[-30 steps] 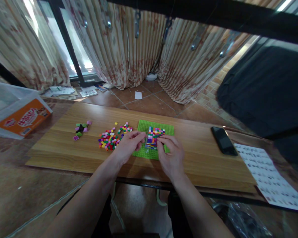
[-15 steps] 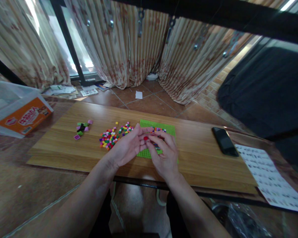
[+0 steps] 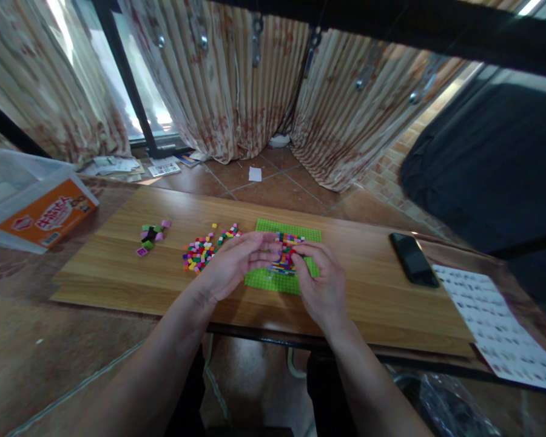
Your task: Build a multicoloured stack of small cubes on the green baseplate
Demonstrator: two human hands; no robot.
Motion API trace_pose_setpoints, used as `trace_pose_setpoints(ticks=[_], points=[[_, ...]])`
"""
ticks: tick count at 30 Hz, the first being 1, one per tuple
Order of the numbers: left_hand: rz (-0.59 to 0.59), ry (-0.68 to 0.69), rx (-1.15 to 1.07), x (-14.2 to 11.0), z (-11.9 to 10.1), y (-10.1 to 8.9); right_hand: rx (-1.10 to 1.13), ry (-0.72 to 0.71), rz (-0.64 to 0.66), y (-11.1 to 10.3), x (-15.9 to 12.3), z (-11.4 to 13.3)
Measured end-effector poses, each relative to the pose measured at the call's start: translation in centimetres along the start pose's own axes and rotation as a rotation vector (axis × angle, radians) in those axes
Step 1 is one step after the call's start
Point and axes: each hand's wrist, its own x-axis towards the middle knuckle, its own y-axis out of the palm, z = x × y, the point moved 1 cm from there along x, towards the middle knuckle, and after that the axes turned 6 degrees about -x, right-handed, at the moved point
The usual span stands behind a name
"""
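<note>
A green studded baseplate (image 3: 268,280) lies on the wooden board with a block of small coloured bricks (image 3: 286,254) built on it. My left hand (image 3: 234,264) reaches over the plate's left side, its fingers stretched toward the brick block. My right hand (image 3: 323,285) rests over the plate's right side, its fingertips pinched at the block's edge; whatever they hold is too small to make out. A pile of loose coloured bricks (image 3: 201,252) lies just left of my left hand.
A small cluster of green, pink and black pieces (image 3: 151,235) sits further left on the wooden board (image 3: 118,267). A black phone (image 3: 413,260) and a printed sheet (image 3: 495,328) lie right. A clear box with an orange label (image 3: 40,212) stands far left.
Half a second ago both hands were lifted together over the plate with a red brick between the fingers. Now they have lowered and parted, fingertips at the brick block.
</note>
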Motion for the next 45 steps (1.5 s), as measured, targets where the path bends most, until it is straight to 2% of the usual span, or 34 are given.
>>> trace_pose_setpoints(ticks=[3,6,11,16,27,34,45], points=[[-0.197,0.035,0.067,0.4,0.0,-0.6,-0.053,-0.001,0.044,-0.5,0.0,-0.9],[-0.282,0.046,0.122,0.8,0.4,-0.8,-0.101,-0.033,0.131,-0.5,-0.2,-1.1],[-0.234,0.038,0.208,1.0,1.2,-0.6,-0.184,-0.086,0.159,-0.2,-0.5,-1.1],[-0.240,0.034,0.249,0.9,1.2,-0.4,-0.225,-0.108,0.159,-0.2,-0.6,-1.5],[-0.232,0.028,0.276,1.0,1.2,-0.3,-0.102,-0.023,0.136,0.2,-0.4,-1.2],[-0.228,0.024,0.291,1.0,1.2,-0.4,-0.107,-0.030,0.135,0.3,-0.2,-0.9],[-0.237,0.032,0.316,1.0,1.2,-0.4,-0.170,-0.136,0.078,0.2,-0.5,-1.1]])
